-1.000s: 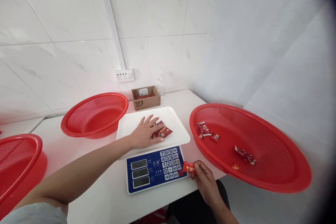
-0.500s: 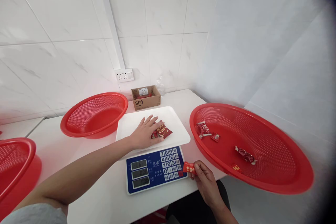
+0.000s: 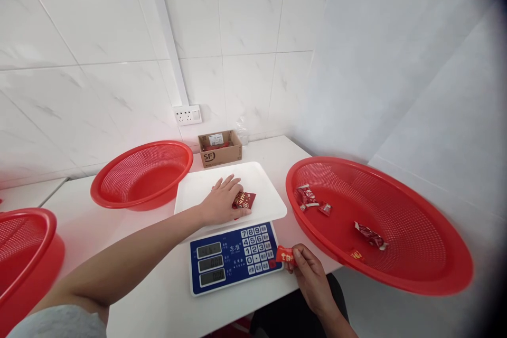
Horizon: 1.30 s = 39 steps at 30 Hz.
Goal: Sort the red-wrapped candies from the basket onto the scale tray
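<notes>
Red wrapper (image 3: 283,254), pinched at one end in the right hand (image 3: 309,273), leaving most exposed! Left hand (image 3: 220,203) covers a darker packet (image 3: 246,201), perhaps steadying it; can't tell whether it grips.

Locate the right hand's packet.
In the head view, lower right of centre, the right hand pinches the red packet at the right edge of the blue keypad panel.

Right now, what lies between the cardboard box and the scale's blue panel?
In the head view, the white tray lies between the cardboard box and the blue panel; on it, the left hand partly covers a red packet.
</notes>
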Available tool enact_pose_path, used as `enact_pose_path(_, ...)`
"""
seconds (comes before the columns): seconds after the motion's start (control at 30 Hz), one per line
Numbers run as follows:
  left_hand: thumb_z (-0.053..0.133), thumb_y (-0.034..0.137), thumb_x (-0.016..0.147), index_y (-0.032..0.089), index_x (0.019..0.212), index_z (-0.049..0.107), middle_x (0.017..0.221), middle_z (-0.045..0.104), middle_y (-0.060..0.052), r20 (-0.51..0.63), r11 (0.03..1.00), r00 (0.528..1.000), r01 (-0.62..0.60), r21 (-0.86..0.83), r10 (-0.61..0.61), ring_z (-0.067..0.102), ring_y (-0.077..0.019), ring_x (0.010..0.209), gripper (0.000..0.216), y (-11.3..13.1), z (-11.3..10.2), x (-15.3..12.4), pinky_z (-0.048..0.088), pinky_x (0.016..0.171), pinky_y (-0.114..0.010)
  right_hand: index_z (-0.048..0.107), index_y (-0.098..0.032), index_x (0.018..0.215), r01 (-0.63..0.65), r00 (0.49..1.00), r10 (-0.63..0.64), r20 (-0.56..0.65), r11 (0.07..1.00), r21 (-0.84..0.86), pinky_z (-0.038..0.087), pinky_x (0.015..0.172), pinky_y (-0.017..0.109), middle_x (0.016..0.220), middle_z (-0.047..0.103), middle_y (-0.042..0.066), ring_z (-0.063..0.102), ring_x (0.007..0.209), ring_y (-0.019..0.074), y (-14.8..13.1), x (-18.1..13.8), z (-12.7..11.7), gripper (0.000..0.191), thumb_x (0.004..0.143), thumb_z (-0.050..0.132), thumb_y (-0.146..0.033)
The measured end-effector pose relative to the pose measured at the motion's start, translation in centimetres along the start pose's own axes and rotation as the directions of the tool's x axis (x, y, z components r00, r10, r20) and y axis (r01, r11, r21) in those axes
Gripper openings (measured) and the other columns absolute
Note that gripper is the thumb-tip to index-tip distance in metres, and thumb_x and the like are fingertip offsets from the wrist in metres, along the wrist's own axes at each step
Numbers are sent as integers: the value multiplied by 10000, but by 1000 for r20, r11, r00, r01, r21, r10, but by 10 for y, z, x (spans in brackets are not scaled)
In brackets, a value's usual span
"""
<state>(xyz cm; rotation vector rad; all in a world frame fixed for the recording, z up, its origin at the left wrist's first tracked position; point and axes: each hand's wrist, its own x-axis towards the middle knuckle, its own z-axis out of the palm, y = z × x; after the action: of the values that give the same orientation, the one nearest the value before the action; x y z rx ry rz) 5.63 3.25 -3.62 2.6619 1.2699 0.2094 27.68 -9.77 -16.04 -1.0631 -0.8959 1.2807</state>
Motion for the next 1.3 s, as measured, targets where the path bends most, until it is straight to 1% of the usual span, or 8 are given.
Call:
enact_pose_path(0.23,383,692,766,175,1149,469,1444,336,-145,27,999,999,32,-31,-32,175,-301,1372,649,3,0,-2,149,1108,-508,501,-206,595,4,1000,-4,-5,1000,-6,360,583,283,561,486,-9,444,570,147,-3,-1,1,378,764,582,-534)
enact_pose_path(0.33,371,680,781,169,1225,435,1450,325,-141,38,999,999,36,-38,-34,173,-293,1374,680,4,-4,-3,142,1109,-496,499,-201,590,7,1000,-8,-11,1000,-13,364,572,277,554,486,-10,442,559,143,-5,-1,2,390,749,593,-545)
enact_pose_path(0.47,349,675,794,173,1341,344,1472,288,-127,38,997,997,64,-31,-62,139,-271,1383,743,1,-13,-6,123,1112,-477,498,-202,589,12,1000,-13,-13,1000,-21,370,566,275,551,485,-8,443,556,143,-6,-1,3,395,748,588,-552)
enact_pose_path(0.6,335,696,784,220,1389,297,1499,232,-104,102,996,991,90,-28,-87,96,-283,1390,770,-5,-17,-13,112,1104,-494,499,-205,591,13,1000,-13,-12,1000,-12,372,569,278,558,482,-6,446,565,147,-6,-2,4,384,758,582,-540)
enact_pose_path(0.7,346,711,768,280,1411,251,1516,178,-88,156,997,986,71,-28,-66,66,-300,1390,780,-7,-15,-18,96,1094,-518,498,-205,591,10,1000,-10,-11,1000,-7,370,571,277,558,477,-10,444,565,145,-5,-1,3,379,761,583,-532)
enact_pose_path(0.77,346,716,764,292,1419,232,1520,156,-91,170,998,984,56,-24,-51,56,-307,1390,788,-7,-12,-19,91,1091,-525,503,-205,597,10,1000,-10,-12,1000,-5,367,568,275,559,480,-12,441,564,144,-3,-1,3,372,760,586,-529)
enact_pose_path(1.07,276,672,819,248,1424,232,1516,170,-106,180,1000,983,30,7,-31,83,-284,1390,741,-4,-11,-15,109,1100,-487,498,-208,594,18,1000,-19,-13,1000,-12,371,564,279,559,474,-7,436,562,147,-4,-2,3,374,761,581,-531)
enact_pose_path(1.3,234,686,816,226,1439,194,1513,175,-108,188,998,982,4,60,-15,87,-282,1390,775,-4,-12,-16,97,1102,-483,497,-207,596,20,1000,-20,-8,999,-28,372,568,279,559,475,-10,439,560,145,-5,-2,3,374,764,577,-532)
